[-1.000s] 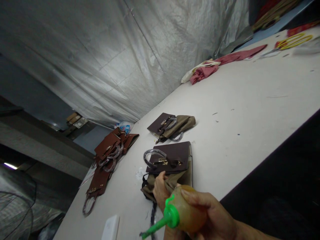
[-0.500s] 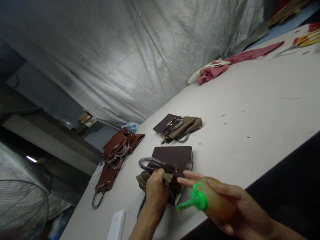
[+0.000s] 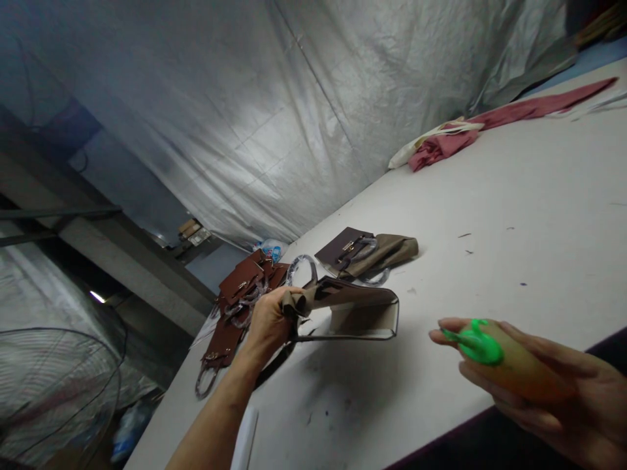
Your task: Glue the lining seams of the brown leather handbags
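My left hand [image 3: 268, 320] is closed on the khaki fabric end of a dark brown handbag [image 3: 353, 305], holding it lifted off the white table [image 3: 514, 215]. The bag's wrapped round handle [image 3: 300, 266] sticks up behind my fingers and a dark strap hangs below. My right hand [image 3: 533, 385], at the lower right, grips a squeeze bottle of amber glue [image 3: 519, 369] with a green nozzle [image 3: 473, 341] pointing left toward the bag.
A second dark brown bag [image 3: 365, 253] lies flat further back. A pile of reddish-brown bags [image 3: 240, 297] lies at the table's left end. Red cloth [image 3: 443, 143] lies far back by the silver sheet wall. A wire fan guard [image 3: 53, 391] stands lower left.
My left hand has lifted the dark brown bag off the table and to the left. My right hand with the glue bottle has drawn back to the right.
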{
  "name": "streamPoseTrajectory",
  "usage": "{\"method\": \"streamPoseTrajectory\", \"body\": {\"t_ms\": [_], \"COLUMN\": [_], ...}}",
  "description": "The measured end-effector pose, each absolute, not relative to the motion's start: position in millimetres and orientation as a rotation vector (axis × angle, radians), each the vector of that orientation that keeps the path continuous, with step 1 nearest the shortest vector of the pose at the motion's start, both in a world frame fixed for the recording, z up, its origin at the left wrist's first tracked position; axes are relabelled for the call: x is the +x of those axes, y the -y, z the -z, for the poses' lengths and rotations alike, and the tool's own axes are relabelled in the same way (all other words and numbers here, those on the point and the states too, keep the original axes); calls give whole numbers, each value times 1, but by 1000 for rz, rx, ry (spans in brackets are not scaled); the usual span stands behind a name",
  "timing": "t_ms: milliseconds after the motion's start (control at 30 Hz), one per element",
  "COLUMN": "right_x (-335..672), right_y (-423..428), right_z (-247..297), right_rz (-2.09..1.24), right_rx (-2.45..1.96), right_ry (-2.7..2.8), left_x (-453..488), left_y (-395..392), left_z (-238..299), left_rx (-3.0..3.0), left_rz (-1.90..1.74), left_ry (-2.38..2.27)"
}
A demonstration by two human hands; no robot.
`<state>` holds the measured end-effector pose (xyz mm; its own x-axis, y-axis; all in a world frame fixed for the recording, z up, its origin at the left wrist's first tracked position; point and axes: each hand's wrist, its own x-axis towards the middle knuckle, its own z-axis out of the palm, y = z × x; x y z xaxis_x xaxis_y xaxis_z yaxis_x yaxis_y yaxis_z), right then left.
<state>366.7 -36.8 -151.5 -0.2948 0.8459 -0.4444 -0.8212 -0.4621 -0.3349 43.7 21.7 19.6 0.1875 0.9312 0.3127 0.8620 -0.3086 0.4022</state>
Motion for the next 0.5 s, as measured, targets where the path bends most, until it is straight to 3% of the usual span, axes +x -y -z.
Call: {"method": "streamPoseTrajectory", "body": {"t_ms": [200, 500], "right_x": [385, 395], "right_y": [28, 27], "right_z": [188, 201], "right_rz": [-1815, -1785], "right_rx": [-671, -612], "right_ry": [65, 72], "left_x": [46, 50], "left_y": [-61, -91], "left_z": [-35, -30], "left_rx": [2066, 2010], "left_rz": [-622, -596], "left_ry": [-1715, -1575]}}
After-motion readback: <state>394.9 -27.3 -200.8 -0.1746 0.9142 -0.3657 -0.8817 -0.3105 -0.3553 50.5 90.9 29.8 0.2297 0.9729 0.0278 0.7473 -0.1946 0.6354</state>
